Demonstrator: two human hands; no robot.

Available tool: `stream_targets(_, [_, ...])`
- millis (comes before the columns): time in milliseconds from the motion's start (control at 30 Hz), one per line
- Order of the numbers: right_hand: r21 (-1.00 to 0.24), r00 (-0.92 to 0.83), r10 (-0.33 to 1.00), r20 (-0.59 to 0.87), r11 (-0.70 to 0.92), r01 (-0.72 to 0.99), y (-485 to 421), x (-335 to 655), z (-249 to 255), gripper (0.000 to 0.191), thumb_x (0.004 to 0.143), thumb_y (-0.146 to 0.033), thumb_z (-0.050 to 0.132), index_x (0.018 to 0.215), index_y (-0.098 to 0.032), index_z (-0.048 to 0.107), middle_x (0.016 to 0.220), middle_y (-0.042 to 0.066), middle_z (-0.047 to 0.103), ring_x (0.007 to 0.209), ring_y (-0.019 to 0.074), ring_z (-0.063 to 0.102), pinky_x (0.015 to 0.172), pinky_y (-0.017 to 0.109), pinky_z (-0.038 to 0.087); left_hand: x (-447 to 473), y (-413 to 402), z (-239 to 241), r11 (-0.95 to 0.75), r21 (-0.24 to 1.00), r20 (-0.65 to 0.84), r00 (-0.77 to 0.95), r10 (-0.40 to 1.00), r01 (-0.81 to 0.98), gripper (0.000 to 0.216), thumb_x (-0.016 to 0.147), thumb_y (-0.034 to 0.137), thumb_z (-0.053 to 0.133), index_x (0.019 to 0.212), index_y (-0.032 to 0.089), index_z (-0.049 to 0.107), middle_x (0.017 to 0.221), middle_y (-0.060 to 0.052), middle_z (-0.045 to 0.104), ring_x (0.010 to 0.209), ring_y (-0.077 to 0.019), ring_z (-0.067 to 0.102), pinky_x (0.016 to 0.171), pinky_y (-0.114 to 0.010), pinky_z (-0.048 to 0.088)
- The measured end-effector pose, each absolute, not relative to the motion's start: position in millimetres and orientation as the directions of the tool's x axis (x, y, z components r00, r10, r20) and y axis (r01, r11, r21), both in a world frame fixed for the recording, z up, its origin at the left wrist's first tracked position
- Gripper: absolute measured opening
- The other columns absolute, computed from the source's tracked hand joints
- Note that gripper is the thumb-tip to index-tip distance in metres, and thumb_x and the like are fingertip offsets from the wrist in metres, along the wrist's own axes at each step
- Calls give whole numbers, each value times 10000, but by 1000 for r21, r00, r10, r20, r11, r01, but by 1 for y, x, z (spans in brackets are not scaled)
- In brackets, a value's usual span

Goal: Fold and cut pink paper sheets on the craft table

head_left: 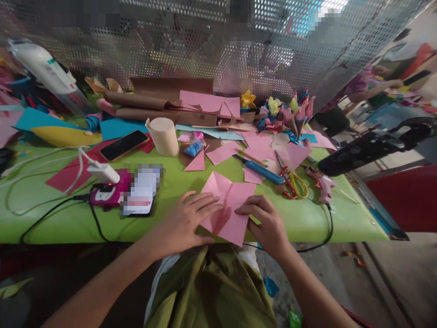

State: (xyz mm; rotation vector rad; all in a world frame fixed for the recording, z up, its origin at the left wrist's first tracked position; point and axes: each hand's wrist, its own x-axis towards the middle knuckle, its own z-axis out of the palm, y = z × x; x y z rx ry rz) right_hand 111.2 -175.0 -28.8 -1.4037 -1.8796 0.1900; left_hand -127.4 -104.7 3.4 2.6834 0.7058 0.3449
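A pink sheet of paper with fold creases lies at the near edge of the green table. My left hand lies flat on its left side, fingers spread and pressing down. My right hand pinches the sheet's right edge between thumb and fingers. Part of the sheet is folded over between the two hands.
Behind the sheet lie a blue craft knife, red and yellow scissors, a pink glue gun, pink paper scraps, a tape roll, a phone, brown paper rolls and folded paper flowers. Cables trail at left.
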Motion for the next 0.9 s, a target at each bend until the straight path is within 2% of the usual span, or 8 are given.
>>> stream_targets(67, [-578, -76, 893, 443, 349, 737, -177, 118, -34, 319, 790, -39, 490, 875, -247, 716, 930, 52, 636, 892, 189, 657, 758, 309, 548, -132, -102, -3, -836, 324, 118, 859, 499, 442, 654, 845, 423, 692, 1438, 288, 451, 1441, -75, 549, 1338, -255, 482, 1120, -454, 330])
stream_targets(167, [-605, -85, 920, 384, 320, 729, -179, 127, -42, 323, 804, -45, 475, 879, -242, 720, 980, 61, 672, 933, 196, 665, 789, 331, 542, -133, -102, -9, -841, 299, 66, 869, 490, 451, 637, 872, 288, 658, 1461, 321, 419, 1440, -52, 553, 1323, -234, 499, 1114, -442, 330])
stream_targets(267, [-584, -128, 927, 353, 325, 744, -179, 135, -45, 299, 852, -72, 482, 896, -237, 728, 990, 63, 720, 934, 207, 669, 822, 369, 526, -132, -102, -12, -827, 323, 28, 869, 495, 460, 609, 832, 126, 621, 1395, 332, 512, 1397, -27, 595, 1280, -223, 533, 1082, -432, 358])
stream_targets(367, [-558, -150, 935, 322, 315, 768, -179, 141, -44, 251, 904, -132, 509, 914, -245, 734, 994, 60, 750, 921, 222, 665, 844, 410, 499, -132, -101, -14, -797, 368, 36, 850, 526, 478, 531, 809, 57, 572, 1270, 315, 628, 1338, -4, 642, 1227, -207, 568, 1037, -412, 395])
stream_targets(500, [-543, -189, 943, 272, 313, 779, -182, 145, -42, 239, 913, -158, 533, 1006, -252, 732, 1072, 57, 745, 954, 228, 637, 858, 411, 486, -131, -101, -17, -771, 399, 64, 824, 564, 497, 455, 823, 33, 519, 1164, 283, 685, 1284, 0, 675, 1184, -194, 590, 1011, -398, 408])
stream_targets(667, [-405, -282, 931, 233, 357, 842, -187, 145, -41, 463, 892, -107, 506, 1282, -319, 640, 1206, 68, 680, 1071, 257, 577, 892, 435, 448, -126, -102, -13, -804, 339, 41, 846, 531, 488, 666, 786, -28, 472, 1348, 317, 564, 1299, -26, 646, 1179, -211, 571, 953, -391, 428])
stream_targets(800, [-375, -326, 918, 226, 391, 840, -187, 147, -41, 400, 899, -133, 534, 1211, -332, 688, 1229, 68, 657, 1093, 265, 557, 901, 435, 440, -122, -101, -10, -811, 317, 7, 854, 520, 491, 582, 812, 38, 540, 1308, 335, 606, 1270, -58, 640, 1160, -254, 566, 942, -437, 422])
stream_targets(900, [-448, -288, 932, 219, 359, 819, -185, 149, -41, 270, 927, -213, 557, 1118, -301, 727, 1192, 63, 677, 1046, 253, 569, 881, 410, 463, -122, -99, -12, -755, 409, 29, 819, 572, 513, 360, 880, 141, 575, 1174, 314, 690, 1205, -43, 674, 1095, -238, 593, 920, -422, 432])
